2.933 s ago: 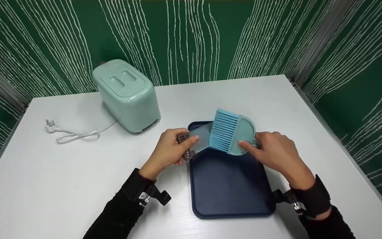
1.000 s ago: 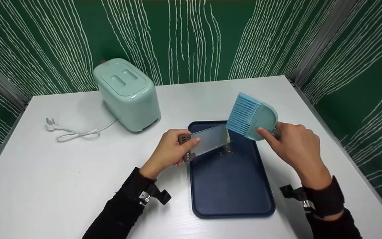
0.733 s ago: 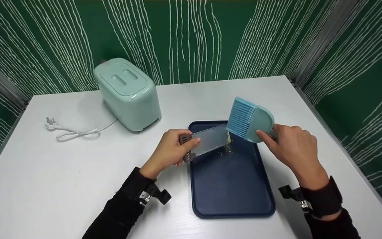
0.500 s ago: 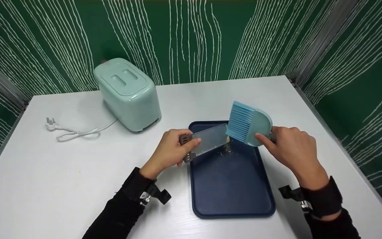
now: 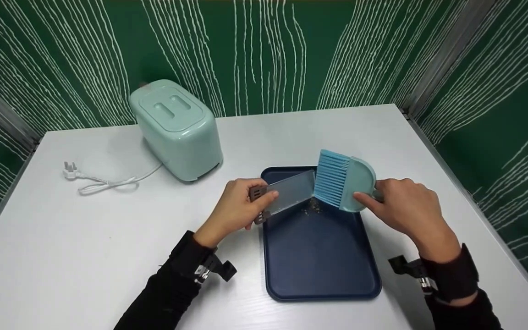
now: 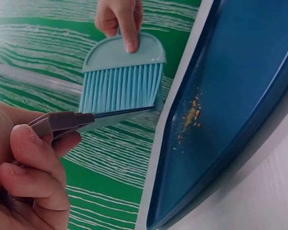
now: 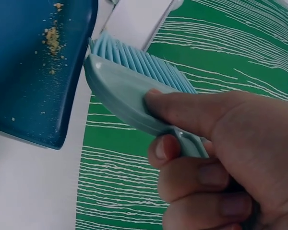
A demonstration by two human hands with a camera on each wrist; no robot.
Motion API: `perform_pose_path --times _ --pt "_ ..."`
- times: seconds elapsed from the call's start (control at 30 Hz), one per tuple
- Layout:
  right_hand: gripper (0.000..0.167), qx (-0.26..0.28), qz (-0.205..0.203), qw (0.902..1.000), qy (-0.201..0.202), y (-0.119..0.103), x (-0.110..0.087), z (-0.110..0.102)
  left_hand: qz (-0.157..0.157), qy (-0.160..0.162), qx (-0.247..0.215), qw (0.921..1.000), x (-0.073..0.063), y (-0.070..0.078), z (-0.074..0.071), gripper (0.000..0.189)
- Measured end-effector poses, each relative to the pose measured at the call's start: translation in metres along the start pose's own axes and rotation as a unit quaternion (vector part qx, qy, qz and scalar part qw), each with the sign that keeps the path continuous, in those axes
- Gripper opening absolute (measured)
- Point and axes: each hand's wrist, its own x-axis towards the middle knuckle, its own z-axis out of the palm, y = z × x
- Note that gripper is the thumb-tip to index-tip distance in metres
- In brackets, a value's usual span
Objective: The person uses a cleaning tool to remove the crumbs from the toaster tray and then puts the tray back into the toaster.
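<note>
Brush (image 5: pixel 346 182) shifts lower, long axis running from right fingers (image 7: pixel 194 179) curled round its handle (image 5: pixel 377 196), bristles (image 5: pixel 331 176) toward left fingers (image 6: pixel 34 186) pinching a plate (image 5: pixel 291 190)

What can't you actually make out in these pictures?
Head view: light-blue plastic brush; handle mostly covered by the right hand.
Head view: grey flat rectangular panel; brown end partly covered by the left hand.
Head view: mint-green rounded appliance; its own body hides the far side.
Right wrist view: navy-blue rectangular tray; cut off by the left and top edges.
All views: tan crumbs; too small to identify.
</note>
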Motion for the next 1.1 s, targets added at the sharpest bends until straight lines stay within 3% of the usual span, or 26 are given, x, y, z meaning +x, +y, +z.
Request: perform_pose_path --times 0.2,0.43,0.73,1.1 --pt "0.052 0.017 0.005 0.9998 0.004 0.001 -0.003 -0.010 0.000 0.003 0.006 1.0000 0.000 -0.001 0.000 0.023" --pt "0.054 0.040 -0.031 0.9979 0.040 -0.017 -0.006 -0.009 -0.008 -0.003 -0.004 1.0000 0.001 -0.001 0.000 0.022" --pt "0.051 0.055 -0.061 0.9962 0.030 -0.043 -0.012 0.001 -0.011 -0.009 -0.007 0.9999 0.000 0.000 0.002 0.021" --pt "0.053 0.031 -0.071 0.9966 0.029 -0.053 -0.013 0.010 -0.014 -0.010 -0.014 0.9997 0.000 -0.001 0.001 0.021"
